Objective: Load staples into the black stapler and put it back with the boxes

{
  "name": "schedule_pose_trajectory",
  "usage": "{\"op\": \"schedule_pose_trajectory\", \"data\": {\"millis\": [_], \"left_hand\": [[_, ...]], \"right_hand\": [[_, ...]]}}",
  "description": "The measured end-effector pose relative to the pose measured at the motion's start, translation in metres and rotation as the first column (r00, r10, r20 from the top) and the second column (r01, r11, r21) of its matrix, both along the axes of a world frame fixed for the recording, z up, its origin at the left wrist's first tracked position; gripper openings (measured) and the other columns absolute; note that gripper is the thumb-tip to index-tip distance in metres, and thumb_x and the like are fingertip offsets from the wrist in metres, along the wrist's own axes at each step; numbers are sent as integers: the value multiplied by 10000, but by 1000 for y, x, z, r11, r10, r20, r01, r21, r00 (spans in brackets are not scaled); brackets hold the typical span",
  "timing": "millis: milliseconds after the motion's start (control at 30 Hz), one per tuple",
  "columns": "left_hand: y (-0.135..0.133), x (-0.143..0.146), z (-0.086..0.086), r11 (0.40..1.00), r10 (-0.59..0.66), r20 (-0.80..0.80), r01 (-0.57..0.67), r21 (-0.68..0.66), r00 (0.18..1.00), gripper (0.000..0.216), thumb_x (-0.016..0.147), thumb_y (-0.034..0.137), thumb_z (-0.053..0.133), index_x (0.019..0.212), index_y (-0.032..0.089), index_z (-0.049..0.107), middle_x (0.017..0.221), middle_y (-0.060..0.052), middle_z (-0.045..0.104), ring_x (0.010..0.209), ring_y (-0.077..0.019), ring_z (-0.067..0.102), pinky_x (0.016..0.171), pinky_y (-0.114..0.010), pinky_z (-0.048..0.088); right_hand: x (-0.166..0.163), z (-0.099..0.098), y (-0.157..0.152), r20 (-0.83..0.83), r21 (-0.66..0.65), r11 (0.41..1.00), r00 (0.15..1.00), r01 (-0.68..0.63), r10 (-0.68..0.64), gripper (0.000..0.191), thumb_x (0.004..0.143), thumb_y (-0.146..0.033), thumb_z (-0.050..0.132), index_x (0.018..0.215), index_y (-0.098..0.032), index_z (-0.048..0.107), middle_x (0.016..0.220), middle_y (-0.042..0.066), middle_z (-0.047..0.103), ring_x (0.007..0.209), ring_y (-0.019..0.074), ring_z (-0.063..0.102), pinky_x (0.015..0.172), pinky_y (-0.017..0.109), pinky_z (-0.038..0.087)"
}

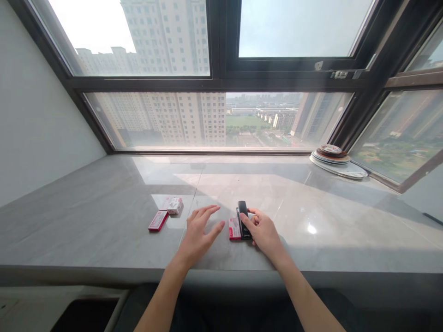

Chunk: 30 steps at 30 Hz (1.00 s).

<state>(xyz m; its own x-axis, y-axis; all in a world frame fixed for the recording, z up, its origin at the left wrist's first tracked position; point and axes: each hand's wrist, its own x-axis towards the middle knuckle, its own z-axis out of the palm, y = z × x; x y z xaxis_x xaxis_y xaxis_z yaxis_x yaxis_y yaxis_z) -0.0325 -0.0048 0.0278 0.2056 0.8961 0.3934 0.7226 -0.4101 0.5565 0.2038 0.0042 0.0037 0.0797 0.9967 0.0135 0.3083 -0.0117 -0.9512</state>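
Fingers of the right hand (267, 234) gripped the black stapler (242, 207), thumb on top, just beside a red-and-white box (234, 229) on the counter (311, 256); the left hand (196, 233) was spread, empty. A sideways nudge could've shoved the box; a loose thumb could've dropped the stapler.

stapler (242, 208): black | boxes (158, 221): red and white | sill (86, 221): grey, faintly streaked
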Motion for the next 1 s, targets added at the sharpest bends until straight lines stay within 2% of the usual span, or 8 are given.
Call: {"op": "schedule_pose_trajectory", "data": {"millis": [67, 133, 200, 333, 467, 567, 767, 1000], "left_hand": [[1, -29, -4, 929, 365, -26, -362, 72, 931, 377, 977, 453, 546, 1321, 322, 626, 1412, -76, 568, 1336, -344, 463, 1117, -521, 372], [2, -65, -10, 733, 680, -73, -674, 86, 730, 463, 936, 492, 565, 1334, 261, 611, 1383, -143, 551, 1299, -417, 457, 1054, -575, 392], [2, -96, -15, 676, 731, -155, -736, 29, 665, 556, 913, 497, 559, 1396, 222, 568, 1319, -169, 562, 1216, -414, 519, 1002, -543, 436], [-8, -121, -14, 805, 508, -294, -568, -172, 810, 600, 900, 538, 537, 1458, 317, 538, 1222, -98, 598, 1011, -323, 644, 864, -423, 505], [-17, -107, -3, 912, 194, -277, -276, -302, 941, 721, 823, 634, 645, 1463, 318, 541, 1192, -70, 647, 1119, -329, 630, 927, -398, 501], [-15, -88, 7, 928, 70, -166, -125, -350, 984, 674, 783, 592, 717, 1379, 299, 600, 1234, -63, 644, 1118, -306, 637, 929, -379, 518], [6, -16, 21, 968, -166, 36, 170, -187, 986, 518, 793, 418, 757, 1287, 311, 644, 1255, -48, 643, 1174, -268, 605, 1005, -370, 495], [15, 31, 13, 927, -358, -13, 354, -123, 934, 552, 706, 407, 851, 1226, 302, 697, 1097, -42, 717, 1074, -299, 602, 925, -404, 502]], "right_hand": [[-1, 0, -1, 6, 1, 1000, 1000, 15, -15, 635, 888, -697, 598, 1285, -202, 634, 596, -74, 466, 401, 138, 502, 369, 274, 454], [-1, 0, -1, 17, 0, 1000, 1000, 19, -19, 629, 886, -699, 596, 1266, -199, 645, 592, -76, 453, 399, 139, 499, 369, 279, 452], [-1, 0, -1, 26, 2, 1000, 1000, 14, -14, 635, 887, -701, 591, 1267, -195, 647, 595, -74, 460, 400, 141, 505, 371, 281, 448], [-1, -1, -4, 42, 13, 1000, 999, 15, -16, 642, 896, -708, 571, 1276, -195, 639, 605, -72, 474, 399, 143, 520, 381, 278, 444], [-2, -1, -6, 54, 28, 999, 998, 25, -27, 634, 897, -712, 564, 1242, -187, 650, 614, -67, 477, 403, 141, 518, 375, 273, 436], [-3, -1, -6, 53, 34, 999, 998, 37, -39, 635, 893, -719, 564, 1228, -186, 654, 622, -62, 486, 419, 139, 516, 374, 268, 432], [-3, 0, -6, 58, 37, 999, 998, 29, -31, 634, 896, -723, 558, 1225, -189, 654, 605, -62, 503, 411, 141, 518, 386, 270, 432], [-1, 2, -7, 105, 27, 1000, 994, 6, -8, 625, 905, -724, 540, 1187, -182, 672, 603, -29, 569, 457, 158, 530, 433, 272, 383]]}}
